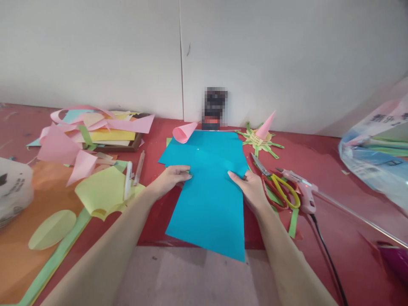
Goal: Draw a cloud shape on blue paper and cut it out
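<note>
A blue sheet of paper (210, 204) is held between my two hands, its near edge reaching past the table's front edge. My left hand (172, 180) pinches its left side. On the right side my right hand (251, 187) grips it, thumb on top and fingers underneath. More blue paper (207, 146) lies behind it on the table; where one piece ends and the other begins I cannot tell. A pink paper cone (185, 132) rests on its far left corner. Just right of my right hand are scissors (280, 187) with red and yellow handles.
Right of the scissors lies a pink glue gun (306, 193) with a black cord. A pink cone on a green-yellow paper piece (261, 138) stands behind. At left are paper scraps in a tray (127, 146), a white pen (128, 180) and a cutter (139, 168). Plastic bags (376, 148) flank the table.
</note>
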### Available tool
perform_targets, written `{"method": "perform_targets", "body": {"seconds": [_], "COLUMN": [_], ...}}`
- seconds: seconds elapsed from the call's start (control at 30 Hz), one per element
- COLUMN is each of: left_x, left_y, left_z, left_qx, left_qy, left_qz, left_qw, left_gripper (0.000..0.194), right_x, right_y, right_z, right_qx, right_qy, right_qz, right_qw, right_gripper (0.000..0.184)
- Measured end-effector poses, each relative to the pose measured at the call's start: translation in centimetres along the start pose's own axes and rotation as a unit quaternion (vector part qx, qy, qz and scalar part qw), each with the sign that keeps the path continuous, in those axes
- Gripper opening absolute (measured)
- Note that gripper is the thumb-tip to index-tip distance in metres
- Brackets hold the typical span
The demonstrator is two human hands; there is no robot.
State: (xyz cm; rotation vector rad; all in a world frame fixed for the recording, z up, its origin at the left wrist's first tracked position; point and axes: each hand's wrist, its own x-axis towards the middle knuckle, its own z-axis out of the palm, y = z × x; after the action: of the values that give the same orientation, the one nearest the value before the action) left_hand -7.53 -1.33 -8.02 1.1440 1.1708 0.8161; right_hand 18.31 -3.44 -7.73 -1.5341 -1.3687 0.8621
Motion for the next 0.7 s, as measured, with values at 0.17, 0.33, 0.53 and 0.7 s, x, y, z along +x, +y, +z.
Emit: {"method": "perform_targets", "body": {"seconds": [0.17,0.33,0.53,0.7], "left_x": [-0.3,-0.2,0.0,0.0], "left_y": [0.4,0.6,0.4,0.3], "left_z": [0.5,1.0,1.0,0.9], "left_qx": [0.076,0.186,0.226,0.212], "left_qy": [0.024,0.048,0.044,0.031], "left_qz": [0.057,0.150,0.175,0.178], "left_qw": [0.995,0.970,0.957,0.960], "left_gripper": [0.045,0.035,0.038,0.036], "right_x": [-0.1,-0.1,-0.1,-0.2], "right_y": [-0.1,-0.3,-0.5,-0.6], "right_z": [0.0,0.0,0.1,0.4], "right_qx": [0.029,0.032,0.008,0.016], "right_qy": [-0.040,-0.082,-0.058,-0.005], "right_qz": [0.008,0.013,-0.005,-0.023], "right_qw": [0.999,0.996,0.998,1.000], "right_gripper": [0.040,0.035,0.039,0.043]}}
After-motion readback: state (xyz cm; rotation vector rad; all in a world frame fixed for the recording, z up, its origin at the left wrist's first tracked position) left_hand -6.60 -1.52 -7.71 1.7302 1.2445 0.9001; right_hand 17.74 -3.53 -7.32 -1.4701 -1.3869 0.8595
